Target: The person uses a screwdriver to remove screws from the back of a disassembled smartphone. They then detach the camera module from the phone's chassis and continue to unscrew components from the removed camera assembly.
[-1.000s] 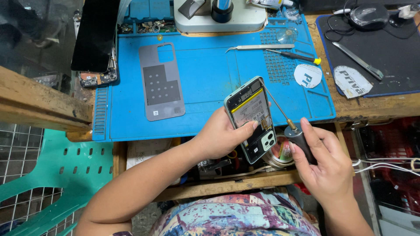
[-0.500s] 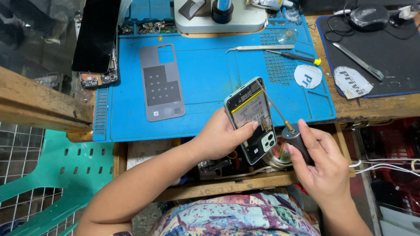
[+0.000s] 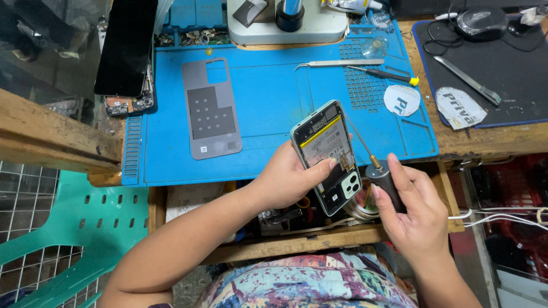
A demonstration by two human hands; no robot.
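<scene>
Blue silicone covers most of the desk: the work mat (image 3: 274,114) reaches from the left edge almost to the black mat (image 3: 502,63) at the right corner. Little differs from the earlier frames; the left hand (image 3: 288,179) still grips the opened phone (image 3: 326,157) by its long sides, back facing up, just past the mat's near edge, and the right hand (image 3: 414,211) still clenches the dark handle of the screwdriver (image 3: 379,171), whose thin shaft now leans a touch closer to the phone's right edge. One phone is in hand, one grey back cover (image 3: 210,108) lies flat on the left half of the mat, and one black screen panel (image 3: 125,45) stands over the far left corner. Two slim tools lie near the far edge, the steel tweezers (image 3: 339,63) and a small yellow-tipped driver (image 3: 385,75); a third, a flat metal pry tool (image 3: 471,81), rests on the black mat. Two white round stickers (image 3: 402,100) sit side by side at the right. The middle of the blue mat, between the cover and the phone, lies open.
</scene>
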